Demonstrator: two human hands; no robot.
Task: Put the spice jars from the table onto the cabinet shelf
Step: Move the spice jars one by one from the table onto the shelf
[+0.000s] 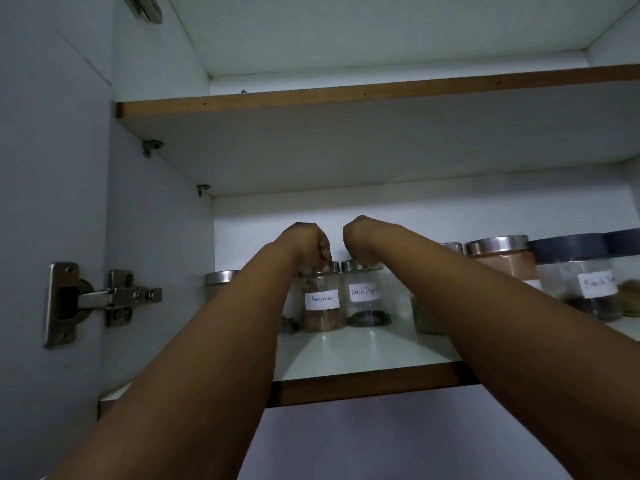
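Note:
Both arms reach up into an open cabinet. My left hand [306, 244] curls down over the steel lid of a glass jar labelled Cinnamon [323, 301] and grips it from above. My right hand [360, 242] does the same on the lid of the jar labelled Black Pepper [367, 297]. Both jars stand upright, side by side and nearly touching, at the middle of the lower shelf [363, 348]. The fingertips are hidden behind the knuckles and lids.
Other jars stand on the same shelf: one with a steel lid at the left [221, 282], a jar of orange powder [502, 261] and a dark-lidded jar [581, 278] at the right. An upper shelf [311, 98] hangs overhead. A door hinge [104, 299] sits at the left.

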